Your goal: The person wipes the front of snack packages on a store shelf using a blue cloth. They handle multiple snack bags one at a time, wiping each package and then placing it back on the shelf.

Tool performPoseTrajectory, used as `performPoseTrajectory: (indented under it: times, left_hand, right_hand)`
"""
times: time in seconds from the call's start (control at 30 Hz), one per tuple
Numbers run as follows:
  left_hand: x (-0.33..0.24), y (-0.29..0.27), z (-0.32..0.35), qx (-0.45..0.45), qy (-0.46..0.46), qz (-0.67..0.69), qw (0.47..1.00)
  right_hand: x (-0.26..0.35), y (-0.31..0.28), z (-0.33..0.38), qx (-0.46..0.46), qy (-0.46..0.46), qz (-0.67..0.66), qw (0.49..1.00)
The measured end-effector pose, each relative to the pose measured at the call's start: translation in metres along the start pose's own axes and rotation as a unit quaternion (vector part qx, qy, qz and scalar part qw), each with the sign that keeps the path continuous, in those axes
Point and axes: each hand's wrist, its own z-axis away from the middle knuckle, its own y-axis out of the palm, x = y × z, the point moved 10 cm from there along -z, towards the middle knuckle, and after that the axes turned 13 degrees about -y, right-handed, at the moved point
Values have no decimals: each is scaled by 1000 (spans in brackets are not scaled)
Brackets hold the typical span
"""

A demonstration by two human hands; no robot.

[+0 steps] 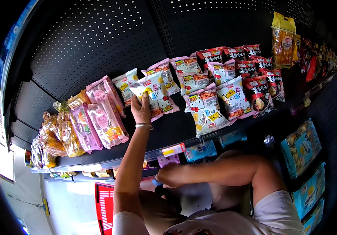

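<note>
Shelf (164,133): black, under the left grip (141,109); its depth lets bags stand in rows.
Basket (98,207): red, below the left grip, apart from the reaching arm.
Pink packets (107,123): left of that grip, tilted back, probably so fronts face outward.
Red-and-black bags (256,94): to its right, seemingly grouped by kind.
White snack bag (152,88): in the left grip, held narrow near its lower left edge, thumb in front, likely sparing the contents.
Right grip (170,175): below the shelf edge; closure and contents can't be made out.
Bracelet (144,125): on the wrist behind the left grip.
</note>
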Motion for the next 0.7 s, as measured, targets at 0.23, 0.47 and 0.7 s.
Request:
performPoseTrajectory:
  times: [0.23,0.47,0.7]
  left_hand:
    - [40,47,-20,17,-58,4,998]
    - [50,55,4,32,-60,49,997]
    - [65,64,6,76,-31,65,995]
  right_hand:
    - [-3,3,0,0,-33,-26,999]
    - [-7,-16,3,-6,-51,-56,997]
    - [-14,-13,0,-11,-39,-79,996]
